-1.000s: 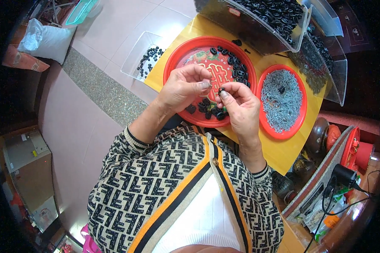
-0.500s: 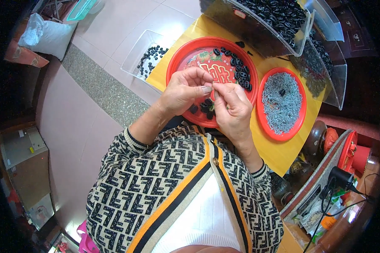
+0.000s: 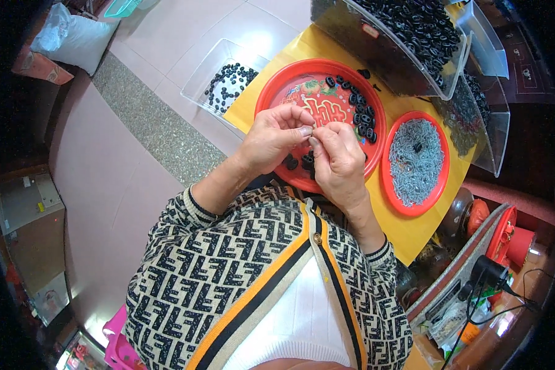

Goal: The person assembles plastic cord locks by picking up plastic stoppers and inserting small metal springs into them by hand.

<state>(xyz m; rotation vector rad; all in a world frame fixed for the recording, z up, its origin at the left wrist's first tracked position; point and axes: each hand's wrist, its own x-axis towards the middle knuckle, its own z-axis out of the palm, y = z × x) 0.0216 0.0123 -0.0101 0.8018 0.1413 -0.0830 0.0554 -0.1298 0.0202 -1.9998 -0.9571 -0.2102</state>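
Over a round red tray with a printed pattern, my two hands meet fingertip to fingertip. My left hand pinches with thumb and forefinger, and my right hand pinches against it. Whatever lies between the fingertips is tiny and mostly hidden. Small black plastic pieces with holes line the tray's right side. More dark pieces lie below my hands, partly covered by them. To the right, an oval red tray holds a heap of thin silvery metal bits, with one black piece on top.
A yellow sheet lies under both trays. Large clear bins of black parts stand at the far right. A clear box with small black pieces is at the left. Near the lower right is a black plug adapter with cables.
The whole view has shifted slightly, so the trays appear a little lower and further right. My hands stay pinched together, with only slight finger movement.
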